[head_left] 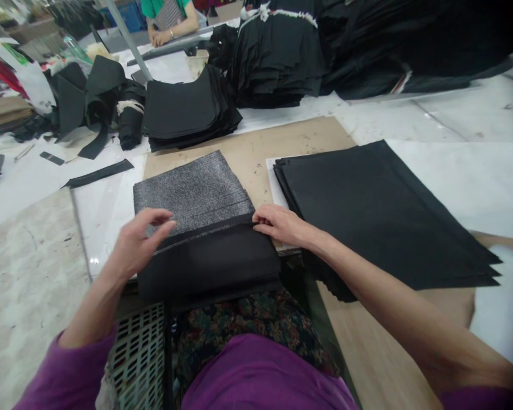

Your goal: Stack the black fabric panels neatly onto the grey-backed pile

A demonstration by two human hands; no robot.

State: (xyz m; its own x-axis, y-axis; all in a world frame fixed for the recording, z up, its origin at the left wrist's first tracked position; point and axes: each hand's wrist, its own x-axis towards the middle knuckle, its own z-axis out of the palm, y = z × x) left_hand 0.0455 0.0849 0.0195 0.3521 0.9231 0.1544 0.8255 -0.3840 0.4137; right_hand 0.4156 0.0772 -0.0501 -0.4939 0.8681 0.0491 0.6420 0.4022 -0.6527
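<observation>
In front of me a speckled grey sheet (192,185) lies on the table, and a black fabric piece (214,259) overlaps its near part and hangs over the table edge. My left hand (143,242) hovers at the left end of the overlap, thumb and forefinger apart, with nothing between them. At the right end, my right hand (280,223) has its fingers closed in a pinch on the edge of the black fabric piece. Right of it lies a stack of large black fabric panels (376,210), partly under my right forearm.
A pile of curved black pieces (182,108) sits behind on brown cardboard (308,136). Tied black bundles (277,51) stand farther back. A black strip (100,173) lies to the left. A plastic crate (139,347) is below. Another person's hands (159,37) rest across the table.
</observation>
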